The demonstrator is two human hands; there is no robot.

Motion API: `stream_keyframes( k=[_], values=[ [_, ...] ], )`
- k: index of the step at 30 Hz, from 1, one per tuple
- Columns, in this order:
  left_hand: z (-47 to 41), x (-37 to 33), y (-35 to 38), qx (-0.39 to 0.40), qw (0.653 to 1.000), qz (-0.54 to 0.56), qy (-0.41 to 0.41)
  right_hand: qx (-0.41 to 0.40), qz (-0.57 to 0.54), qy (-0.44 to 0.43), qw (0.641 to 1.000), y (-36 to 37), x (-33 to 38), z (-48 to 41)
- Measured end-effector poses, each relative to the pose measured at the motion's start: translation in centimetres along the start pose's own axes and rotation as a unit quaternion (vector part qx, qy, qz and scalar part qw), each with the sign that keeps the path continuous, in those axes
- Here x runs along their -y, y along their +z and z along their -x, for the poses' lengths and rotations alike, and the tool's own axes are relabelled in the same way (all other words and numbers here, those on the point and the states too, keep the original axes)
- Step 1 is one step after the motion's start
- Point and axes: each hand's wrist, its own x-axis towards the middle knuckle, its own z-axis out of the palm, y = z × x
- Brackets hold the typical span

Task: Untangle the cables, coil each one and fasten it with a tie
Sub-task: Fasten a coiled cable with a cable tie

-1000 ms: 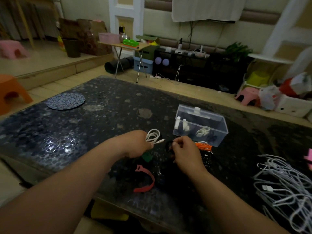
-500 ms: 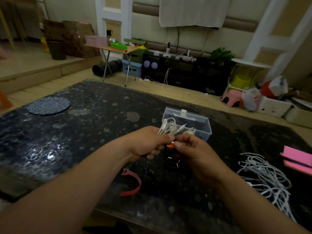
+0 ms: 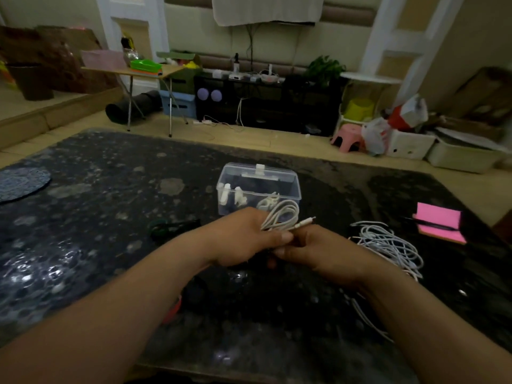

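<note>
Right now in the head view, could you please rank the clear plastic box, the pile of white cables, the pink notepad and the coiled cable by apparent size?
1. The clear plastic box and the pile of white cables: too alike to rank.
2. The pink notepad.
3. The coiled cable, held by the left hand.

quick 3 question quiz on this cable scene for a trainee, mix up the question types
1. True or false: the left hand holds nothing.
2. The tangled cable pile lies: A inside the clear box; B right of the right hand; C under the box.
3. Fill in: the notepad is ___.
Key: 1 false, it grips the coiled white cable; 2 B; 3 pink.
</note>
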Motion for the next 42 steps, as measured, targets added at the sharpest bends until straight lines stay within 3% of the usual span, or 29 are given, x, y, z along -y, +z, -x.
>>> stream_keyframes(
  k=[6, 10, 14, 17, 22, 25, 27, 33, 37, 42],
  values=[
    [-0.2, -0.8, 0.2, 0.003, 0.998, 0.052, 0.018, -0.024, -0.109, 0.019, 0.994, -1.6, -1.3, 1.3],
    [-0.2, -0.8, 1.1, -0.001, 0.970, 0.231, -0.079, -0.014, -0.217, 0.053, 0.975, -1.1, -0.5, 1.6],
    [-0.1, -0.5, 0.9, -0.026, 0.948, 0.297, -0.113, -0.100, -0.270, 0.052, 0.956, -1.3, 0.6, 1.6],
    [-0.1, -0.9, 1.6, -0.038, 0.962, 0.253, -0.096, -0.163, -0.260, 0.020, 0.951, -0.7, 0.9, 1.7],
    [-0.6, -1.8, 3.1, -0.077, 0.996, 0.035, -0.032, -0.235, -0.261, -0.012, 0.936, 2.0, 1.0, 0.7],
    [-1.0, -2.0, 3.2, -0.072, 0.994, -0.063, -0.056, -0.278, -0.228, 0.004, 0.933, 3.3, 0.3, -0.1],
    [-1.5, -1.8, 3.3, -0.076, 0.993, -0.061, -0.064, -0.311, -0.220, 0.019, 0.925, 3.5, -0.2, -0.4],
    [-1.5, -2.6, 3.6, -0.040, 0.995, 0.082, -0.029, -0.345, -0.238, 0.023, 0.908, 3.4, -0.6, -0.4],
    [-1.2, -3.0, 4.4, -0.038, 0.957, 0.279, -0.074, -0.383, -0.200, 0.022, 0.902, 3.2, -0.6, -0.3],
    [-1.3, -3.1, 5.4, -0.202, 0.920, 0.323, -0.090, -0.388, -0.168, -0.026, 0.906, 3.8, 0.0, 0.2]
  ],
)
